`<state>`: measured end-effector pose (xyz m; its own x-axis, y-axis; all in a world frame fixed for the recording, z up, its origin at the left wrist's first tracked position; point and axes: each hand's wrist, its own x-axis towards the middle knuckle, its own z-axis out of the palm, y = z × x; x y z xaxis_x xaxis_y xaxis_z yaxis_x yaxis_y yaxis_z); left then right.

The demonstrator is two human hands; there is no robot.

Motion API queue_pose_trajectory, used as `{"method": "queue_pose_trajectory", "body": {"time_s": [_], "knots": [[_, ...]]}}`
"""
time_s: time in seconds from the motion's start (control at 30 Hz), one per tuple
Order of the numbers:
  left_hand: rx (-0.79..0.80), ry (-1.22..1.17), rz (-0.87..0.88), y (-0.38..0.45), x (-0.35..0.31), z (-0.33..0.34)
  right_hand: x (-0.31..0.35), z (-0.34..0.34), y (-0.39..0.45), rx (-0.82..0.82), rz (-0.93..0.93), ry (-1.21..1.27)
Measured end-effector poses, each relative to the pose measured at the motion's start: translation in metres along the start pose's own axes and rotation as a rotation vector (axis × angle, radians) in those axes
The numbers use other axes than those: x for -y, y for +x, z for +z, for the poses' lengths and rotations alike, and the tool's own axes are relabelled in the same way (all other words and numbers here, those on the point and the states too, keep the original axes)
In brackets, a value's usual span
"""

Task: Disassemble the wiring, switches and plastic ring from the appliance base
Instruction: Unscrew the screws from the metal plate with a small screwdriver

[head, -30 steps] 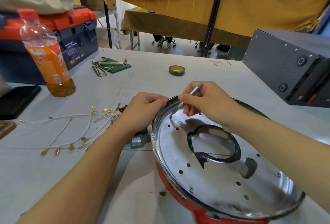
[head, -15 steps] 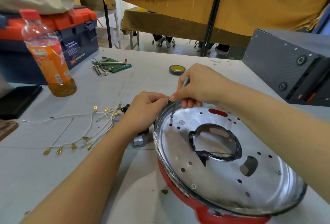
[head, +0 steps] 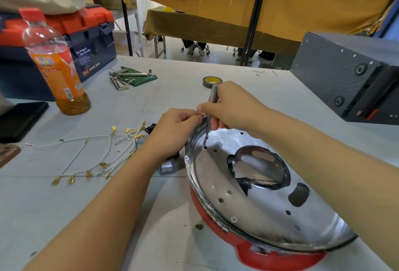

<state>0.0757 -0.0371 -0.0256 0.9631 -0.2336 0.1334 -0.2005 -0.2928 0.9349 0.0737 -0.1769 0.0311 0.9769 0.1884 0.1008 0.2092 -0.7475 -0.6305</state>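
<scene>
Far left I see a bottle of orange drink standing by a toolbox, well away from the work so it cannot spill on it. Next come the wires, white with gold tips, lying loose on the table. I think they are already off the base and put to the side to keep the work spot free. A small black switch peeks out just past them, and a little grey part sits beside the base.

My left hand is curled on the near rim of the base. It pinches the edge there, I think to stop the base from sliding or turning. I cannot tell if it holds anything more under the fingers.

My right hand is wrapped round a thin screwdriver. The tool stands almost straight up, with its tip set down in a spot on the silver plate close to the left hand. Straight up is best, so the tip does not slip out of a screw.

The base lies tipped on its red side, silver plate up, so I can reach the screws. The black ring round the big hole is still in place, so that part is not done yet
</scene>
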Motion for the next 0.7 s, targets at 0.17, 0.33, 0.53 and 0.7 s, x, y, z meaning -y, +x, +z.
{"method": "queue_pose_trajectory", "body": {"time_s": [0.17, 0.33, 0.53, 0.7], "knots": [[-0.001, 0.008, 0.012, 0.002, 0.002, 0.000, -0.006, 0.002, -0.002, -0.011, -0.076, -0.082], [0.015, 0.045, 0.020, 0.002, 0.002, -0.001, -0.011, -0.009, -0.003, 0.122, -0.164, 0.044], [0.016, 0.063, -0.002, 0.001, 0.000, -0.002, -0.019, -0.022, 0.003, 0.338, -0.169, 0.166], [0.018, 0.065, 0.011, 0.000, -0.002, -0.001, -0.017, -0.021, 0.005, 0.344, -0.155, 0.117]]}}
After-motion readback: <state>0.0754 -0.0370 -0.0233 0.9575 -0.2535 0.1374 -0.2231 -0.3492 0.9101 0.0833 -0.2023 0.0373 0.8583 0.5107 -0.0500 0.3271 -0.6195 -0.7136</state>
